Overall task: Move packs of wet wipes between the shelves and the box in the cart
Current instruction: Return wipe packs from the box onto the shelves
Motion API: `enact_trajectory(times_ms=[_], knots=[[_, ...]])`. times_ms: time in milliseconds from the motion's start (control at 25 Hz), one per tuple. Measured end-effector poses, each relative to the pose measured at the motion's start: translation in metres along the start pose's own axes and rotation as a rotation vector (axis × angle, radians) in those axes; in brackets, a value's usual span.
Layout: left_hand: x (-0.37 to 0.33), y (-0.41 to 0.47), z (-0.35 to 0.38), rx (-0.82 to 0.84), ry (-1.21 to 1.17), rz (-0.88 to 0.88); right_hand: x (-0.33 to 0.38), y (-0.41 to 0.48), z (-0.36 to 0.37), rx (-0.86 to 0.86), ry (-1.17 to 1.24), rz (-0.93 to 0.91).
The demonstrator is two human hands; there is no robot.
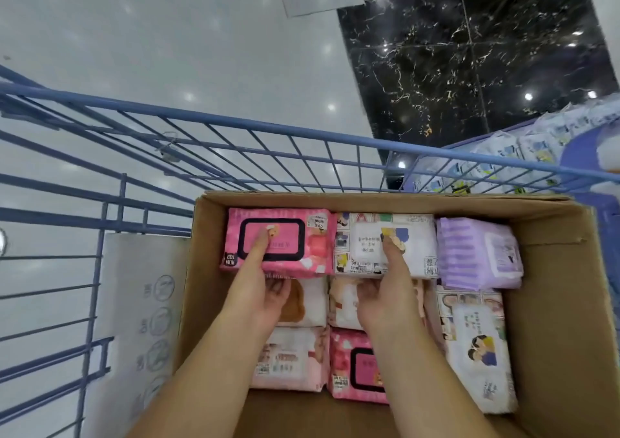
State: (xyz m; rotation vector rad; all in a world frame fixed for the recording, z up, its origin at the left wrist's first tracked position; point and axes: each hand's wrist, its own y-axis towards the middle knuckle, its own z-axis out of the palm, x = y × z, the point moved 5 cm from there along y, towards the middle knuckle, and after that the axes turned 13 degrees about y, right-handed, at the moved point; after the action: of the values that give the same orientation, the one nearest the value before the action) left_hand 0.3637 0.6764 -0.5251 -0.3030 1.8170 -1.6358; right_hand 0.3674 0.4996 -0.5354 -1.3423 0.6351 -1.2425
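Observation:
A cardboard box (553, 270) stands in the blue wire cart (235, 129), filled with several packs of wet wipes. My left hand (258, 280) grips a pink pack (302, 246) at the box's far left, thumb on its top and fingers curled under its near edge. My right hand (385, 290) grips a white pack with cartoon prints (362, 239) beside it in the same way. A purple pack (476, 253) lies to the right of these. Below sit more white and pink packs, among them another pink pack (359, 367) and a white cartoon pack (476, 347).
A white carton (134, 303) stands in the cart to the left of the box. A shelf with several blue-and-white packs (523, 145) lies beyond the cart at the right. The floor is grey tile (167, 35) and black marble (469, 52).

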Motion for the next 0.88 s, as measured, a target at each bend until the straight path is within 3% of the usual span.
enact_trajectory(times_ms=[320, 600, 760, 880], knots=[[0.014, -0.019, -0.019, 0.013, 0.037, -0.076, 0.004, -0.002, 0.000, 0.039, -0.058, -0.018], [0.013, -0.061, -0.038, 0.043, 0.142, 0.112, 0.009, -0.025, -0.030, 0.037, -0.157, -0.096], [0.015, -0.083, -0.061, 0.021, 0.251, 0.184, 0.021, -0.052, -0.052, 0.104, -0.327, -0.051], [0.023, -0.088, -0.072, -0.006, 0.362, 0.221, 0.047, -0.058, -0.063, 0.114, -0.593, -0.062]])
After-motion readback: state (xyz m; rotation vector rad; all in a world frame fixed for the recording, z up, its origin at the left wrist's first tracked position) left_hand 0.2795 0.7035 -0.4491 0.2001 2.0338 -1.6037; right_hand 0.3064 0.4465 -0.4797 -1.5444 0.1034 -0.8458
